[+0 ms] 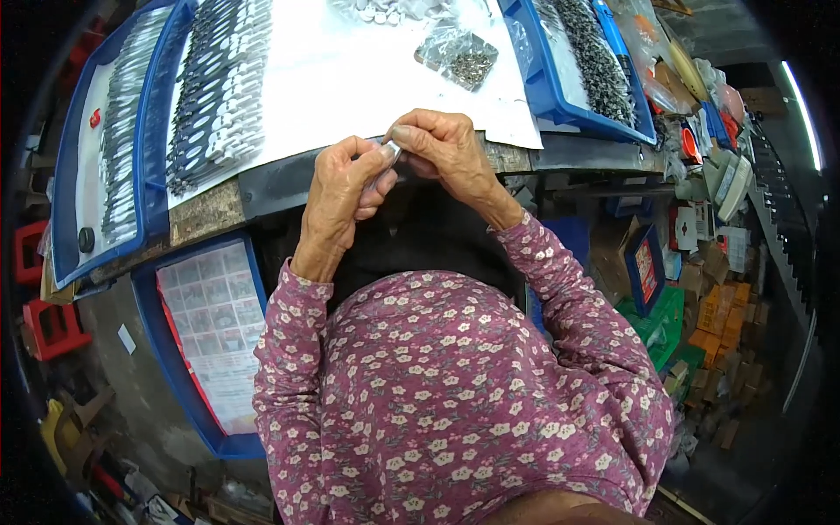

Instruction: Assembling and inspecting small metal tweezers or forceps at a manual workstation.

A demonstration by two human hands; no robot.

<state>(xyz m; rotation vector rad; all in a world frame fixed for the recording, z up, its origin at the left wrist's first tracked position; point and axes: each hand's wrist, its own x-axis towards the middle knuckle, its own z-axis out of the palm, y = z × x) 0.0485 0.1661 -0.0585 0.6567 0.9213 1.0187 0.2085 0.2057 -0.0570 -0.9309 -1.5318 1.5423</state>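
Note:
My two hands meet over the near edge of the workbench. Between the thumb and fingers of my left hand (346, 184) is a small whitish, shiny part (394, 151), mostly covered by the fingertips. My right hand (442, 150) has its thumb and fingers pinched together right at that part; whatever they grip is too small to make out. Beneath and beyond the hands lies a white paper sheet (350, 87). On it, farther off, sits a shallow container of small metal screws (471, 68), with several pale small pieces (381, 13) at the far edge.
Rows of black-and-white handled parts (219, 79) lie at left, beside a blue tray (144, 175) of slender pieces. At right, another blue tray (604, 122) holds many small dark metal parts. Below the bench are a blue bin (232, 446) and a red stool (52, 328).

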